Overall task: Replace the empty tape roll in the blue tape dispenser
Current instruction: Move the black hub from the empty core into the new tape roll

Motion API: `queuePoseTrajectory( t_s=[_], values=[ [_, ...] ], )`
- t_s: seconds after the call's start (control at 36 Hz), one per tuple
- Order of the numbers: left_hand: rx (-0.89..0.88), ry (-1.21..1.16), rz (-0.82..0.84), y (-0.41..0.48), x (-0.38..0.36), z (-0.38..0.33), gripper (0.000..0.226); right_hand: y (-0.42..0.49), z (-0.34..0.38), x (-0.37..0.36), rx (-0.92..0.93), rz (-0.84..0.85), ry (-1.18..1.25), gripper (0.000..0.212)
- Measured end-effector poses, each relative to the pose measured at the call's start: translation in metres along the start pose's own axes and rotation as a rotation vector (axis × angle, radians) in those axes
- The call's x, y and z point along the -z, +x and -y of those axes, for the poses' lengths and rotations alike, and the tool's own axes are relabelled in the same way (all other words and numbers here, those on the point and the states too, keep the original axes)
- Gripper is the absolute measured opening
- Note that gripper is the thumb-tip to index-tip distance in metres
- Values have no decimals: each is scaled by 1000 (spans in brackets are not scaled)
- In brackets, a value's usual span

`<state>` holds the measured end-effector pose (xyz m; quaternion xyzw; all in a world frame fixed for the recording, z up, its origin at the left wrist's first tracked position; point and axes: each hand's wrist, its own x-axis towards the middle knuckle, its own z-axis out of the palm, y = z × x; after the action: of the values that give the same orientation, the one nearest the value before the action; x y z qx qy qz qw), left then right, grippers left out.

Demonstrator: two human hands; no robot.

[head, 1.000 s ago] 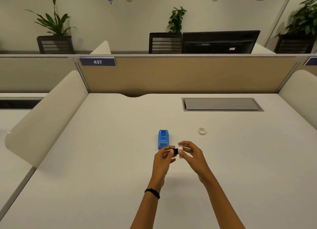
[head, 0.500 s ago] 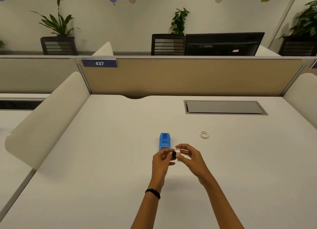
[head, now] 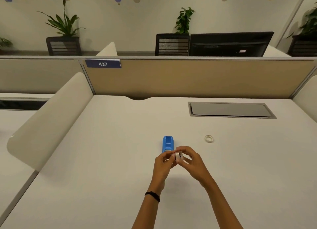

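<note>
Both hands meet over the desk [head: 106,160] just near of the blue dispenser [head: 168,143]. Left hand [head: 163,165] and right hand [head: 192,161] have fingers curled in, pinching a small white tape roll [head: 178,156] w/ a dark core between them — thumbs and forefingers pressed on its sides, roll held on edge. Which part each hand grips is too small to tell. Dispenser sits on the desk, long axis running near-far, its open top showing no roll inside. A bare white ring [head: 209,138] lies flat, far-right of the hands, well apart from the dispenser. Forearms angle in from the near edge; black band [head: 152,195] on left wrist.
</note>
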<state>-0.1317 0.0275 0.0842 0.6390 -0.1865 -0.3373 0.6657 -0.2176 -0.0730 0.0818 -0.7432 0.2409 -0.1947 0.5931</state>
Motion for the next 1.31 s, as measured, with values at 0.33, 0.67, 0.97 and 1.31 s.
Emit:
queuePoseTrajectory(
  t_s=[0.33, 0.67, 0.97, 1.31],
  values=[
    [74, -54, -31, 9, -3, 6, 14, 5, -7, 3, 101, 73, -66, 29],
    [-10, -58, -53, 13, -2, 1, 21, 10, 15, -4, -18, -34, 42, 27],
    [-106, 21, -115, 13, -6, -6, 16, 13, 23, -1, -124, -81, 53, 29],
    [-101, 48, -106, 9, -5, -10, 22, 6, 36, 3, -130, -7, 56, 19]
  ],
)
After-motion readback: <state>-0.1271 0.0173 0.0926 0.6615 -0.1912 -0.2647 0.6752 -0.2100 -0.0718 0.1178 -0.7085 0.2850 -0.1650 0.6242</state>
